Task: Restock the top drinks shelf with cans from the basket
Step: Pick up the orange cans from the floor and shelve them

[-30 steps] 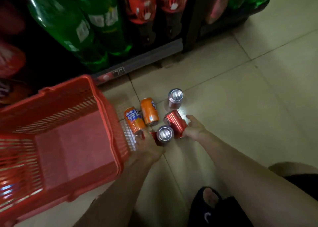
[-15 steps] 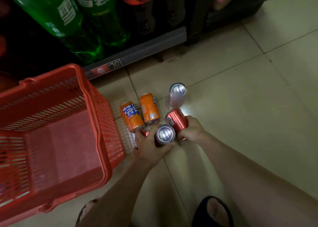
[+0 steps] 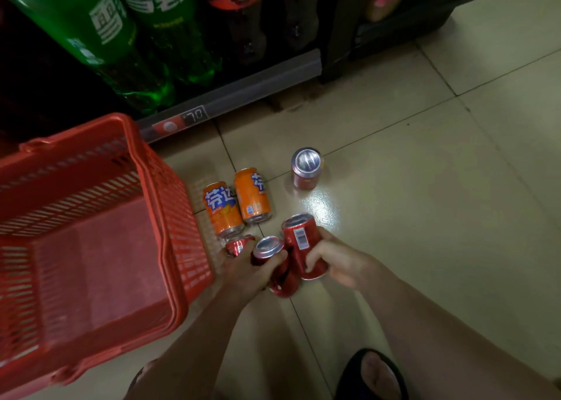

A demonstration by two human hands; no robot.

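Head view: basket (image 3: 170,217) emptied; left hand (image 3: 252,273), right hand (image 3: 331,263) each grip red cans; 3 on floor; shelving not begun.

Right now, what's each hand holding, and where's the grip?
Right hand: red drinks can, round its lower body. Left hand: another red can, round its side.

Glossy metal cans (image 3: 304,169), slatted red plastic basket (image 3: 170,217), shiny smooth floor tiles (image 3: 425,187).
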